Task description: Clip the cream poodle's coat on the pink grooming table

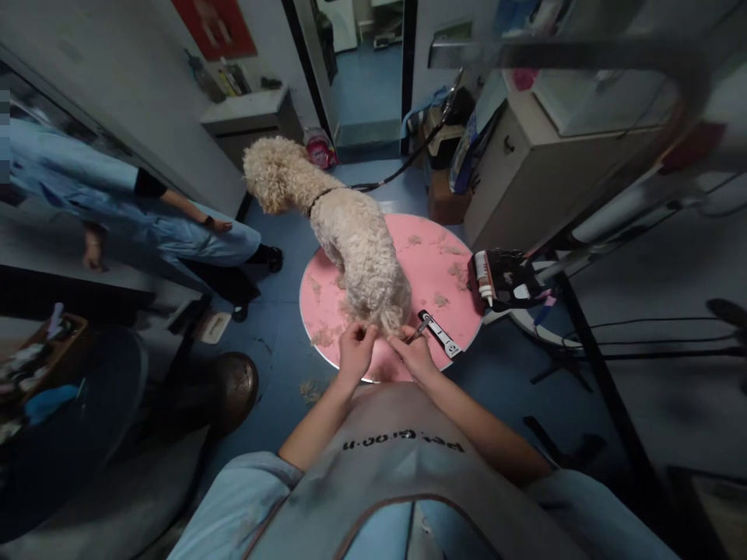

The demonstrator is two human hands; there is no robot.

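A cream, curly-haired dog (367,233) stands on a round pink grooming table (426,264), its rump toward me and its head turned left. My left hand (357,351) is closed, thumb and fingertips pinched at the fur beside the dog's tail (392,313). On the other side of the tail, my right hand (415,355) is closed too. A slim metal tool (419,330), which looks like scissors, sticks out from its fingers; its full shape is hidden. Just right of this hand lies a flat black-and-white object (439,334).
A black tether (402,167) runs from the dog's neck to an overhead arm (560,54). Clipped fur (440,299) is scattered over the table. A black tool tray (507,280) with a white tube adjoins its right edge. Another person in blue clothes (192,233) stands at left.
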